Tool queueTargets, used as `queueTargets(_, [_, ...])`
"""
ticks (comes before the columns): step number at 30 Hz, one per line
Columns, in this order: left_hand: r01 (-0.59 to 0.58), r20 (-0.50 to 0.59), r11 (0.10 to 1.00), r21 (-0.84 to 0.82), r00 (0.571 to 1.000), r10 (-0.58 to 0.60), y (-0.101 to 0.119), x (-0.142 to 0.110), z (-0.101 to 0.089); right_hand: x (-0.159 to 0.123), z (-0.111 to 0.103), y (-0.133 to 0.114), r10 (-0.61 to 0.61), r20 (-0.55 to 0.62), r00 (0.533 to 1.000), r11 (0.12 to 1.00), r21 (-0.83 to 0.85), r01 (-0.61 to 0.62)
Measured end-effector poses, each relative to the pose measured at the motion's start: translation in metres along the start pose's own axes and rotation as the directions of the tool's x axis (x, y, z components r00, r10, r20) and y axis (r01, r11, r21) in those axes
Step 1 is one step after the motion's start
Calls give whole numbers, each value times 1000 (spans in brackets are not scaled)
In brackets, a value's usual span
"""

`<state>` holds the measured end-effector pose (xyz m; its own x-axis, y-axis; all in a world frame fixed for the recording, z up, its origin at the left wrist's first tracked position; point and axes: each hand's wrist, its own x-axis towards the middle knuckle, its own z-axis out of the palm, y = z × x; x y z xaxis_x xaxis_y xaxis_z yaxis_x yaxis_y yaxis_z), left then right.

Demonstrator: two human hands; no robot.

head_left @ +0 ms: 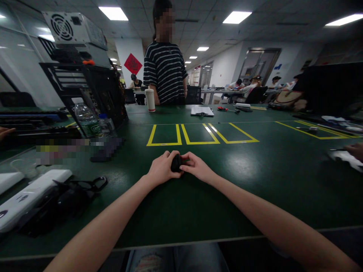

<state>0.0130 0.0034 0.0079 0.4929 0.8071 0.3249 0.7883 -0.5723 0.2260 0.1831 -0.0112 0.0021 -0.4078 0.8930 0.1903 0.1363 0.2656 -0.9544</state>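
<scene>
Just below the yellow-taped frames, a small black rounded object [176, 163] sits between my two hands; its kind cannot be made out. My left hand [163, 168] curls around it from the left, thumb low and fingers over the top. From the right, my right hand [196, 166] meets it with bent fingers and thumb closed at its edge. Both forearms rest low over the green tabletop [176, 211]. Part of the object is hidden by my fingers.
Yellow tape [164, 144] marks the table ahead. Water bottle [85, 117], computer case [104, 94], white power strip [31, 196] and black glasses [93, 184] lie left. Behind are a cup [150, 100], clipboard [202, 110] and screwdriver [227, 109]. A person [164, 71] stands opposite; another's hand [356, 150] is right.
</scene>
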Motion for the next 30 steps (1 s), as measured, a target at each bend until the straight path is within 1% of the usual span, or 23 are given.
queueTargets(3, [-11,-6,1000,13,1000,11,0,0,1,-1,-1,3,-29,-7,1000,1000,-4,29])
queueTargets(8, [8,-22,1000,30,1000,-8,1,0,1,2,0,7,-34,-18,999,996,76,35])
queueTargets(10, [18,-21,999,33,1000,-18,2,0,1,3,1,6,-29,-33,999,997,69,31])
queueTargets(13, [11,-25,999,36,1000,-10,2,0,2,3,1,4,10,-57,998,1000,30,-8])
queueTargets(16, [-11,-31,999,38,999,12,1,1,2,3,0,2,48,-34,998,999,26,-47])
queueTargets(19, [-8,-23,999,51,1000,9,-1,1,3,2,-1,4,24,-2,1000,998,61,-24])
queueTargets(22, [-13,-13,999,51,1000,14,-2,1,3,2,0,7,-13,-8,1000,998,59,14])
queueTargets(27, [-24,-28,999,38,999,25,-2,1,3,4,2,8,-1,-35,999,997,72,3])
queueTargets(30, [-18,-20,999,29,1000,18,-2,1,4,5,2,7,7,-45,999,999,37,-6])
